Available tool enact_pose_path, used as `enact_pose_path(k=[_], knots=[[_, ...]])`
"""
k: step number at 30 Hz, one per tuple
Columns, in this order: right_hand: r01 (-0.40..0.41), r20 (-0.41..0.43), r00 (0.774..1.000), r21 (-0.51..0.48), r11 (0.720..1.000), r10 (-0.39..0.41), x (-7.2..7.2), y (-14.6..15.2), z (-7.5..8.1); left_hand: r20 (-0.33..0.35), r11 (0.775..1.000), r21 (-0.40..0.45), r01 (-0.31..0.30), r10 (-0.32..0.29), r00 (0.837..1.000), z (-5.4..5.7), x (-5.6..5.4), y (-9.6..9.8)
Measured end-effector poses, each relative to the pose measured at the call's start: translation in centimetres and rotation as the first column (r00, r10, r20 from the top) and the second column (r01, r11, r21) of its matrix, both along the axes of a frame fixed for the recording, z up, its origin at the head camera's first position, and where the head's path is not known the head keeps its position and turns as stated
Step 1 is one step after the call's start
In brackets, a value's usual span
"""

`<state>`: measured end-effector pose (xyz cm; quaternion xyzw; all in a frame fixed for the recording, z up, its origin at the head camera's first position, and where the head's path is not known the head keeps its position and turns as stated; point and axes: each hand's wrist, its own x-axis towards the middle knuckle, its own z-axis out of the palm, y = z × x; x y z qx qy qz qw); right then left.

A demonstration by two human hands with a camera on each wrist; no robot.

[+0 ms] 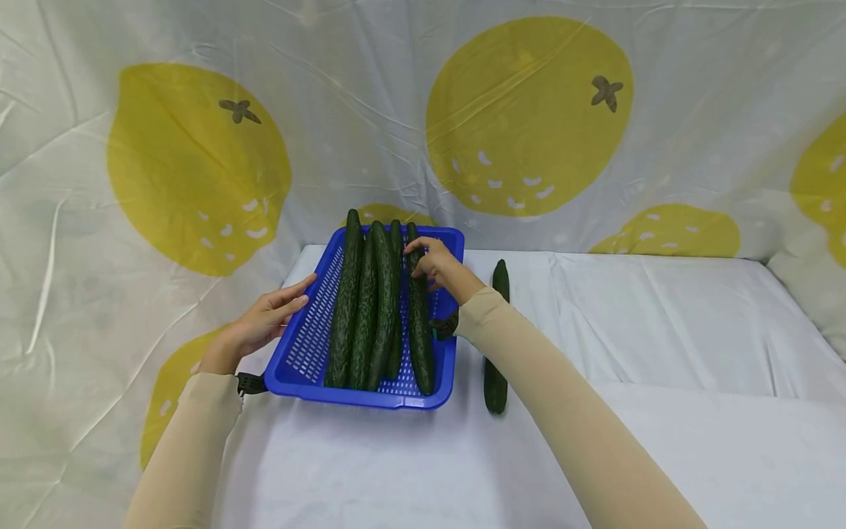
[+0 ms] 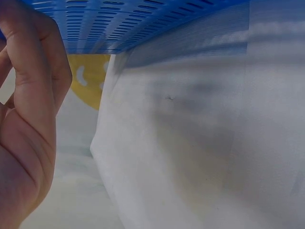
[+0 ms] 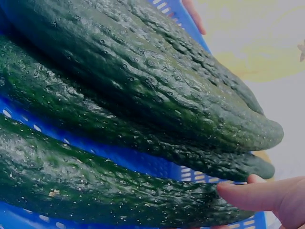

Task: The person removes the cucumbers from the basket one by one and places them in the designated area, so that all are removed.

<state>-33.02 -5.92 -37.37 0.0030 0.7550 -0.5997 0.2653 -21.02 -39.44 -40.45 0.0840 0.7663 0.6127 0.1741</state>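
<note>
A blue perforated plastic basket point(image 1: 370, 397) holds several long dark green cucumbers point(image 1: 344, 308) lying side by side. My right hand point(image 1: 438, 266) pinches the far part of the rightmost cucumber point(image 1: 420, 338), which lies along the basket's right side. In the right wrist view the thumb point(image 3: 248, 194) presses on that cucumber near its end; the other fingers are mostly hidden. At the basket's left side, my left hand point(image 1: 267, 317) has its fairly straight fingers against the rim. The left wrist view shows this hand point(image 2: 28, 105) beside the basket's slotted outer surface point(image 2: 95, 28).
Another cucumber point(image 1: 496, 382) lies alone on the white-covered table point(image 1: 661, 330), right of the basket and partly behind the right forearm. A white cloth point(image 1: 357, 110) printed with large yellow lemons hangs behind the table and on the left.
</note>
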Motion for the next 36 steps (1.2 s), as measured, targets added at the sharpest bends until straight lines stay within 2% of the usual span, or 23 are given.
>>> enact_pose_path(k=[11,19,30,36], knots=[[0.010,-0.086,0.996,0.015,1.000,-0.009,0.2,-0.3,-0.6,0.011,1.000,0.001,-0.005,0.005,1.000,0.1,0.1,0.1],[0.014,-0.069,0.998,-0.008,1.000,-0.015,0.2,-0.2,-0.8,0.008,1.000,0.010,-0.009,0.008,1.000,-0.2,0.1,0.2],[-0.057,-0.142,0.988,0.013,0.998,0.058,0.5,0.1,0.6,-0.001,1.000,-0.004,-0.006,0.006,1.000,-0.4,0.0,0.0],[-0.086,-0.146,0.986,-0.023,0.996,0.081,0.5,0.6,1.2,-0.001,1.000,0.003,-0.004,0.004,1.000,-0.2,-0.1,-0.1]])
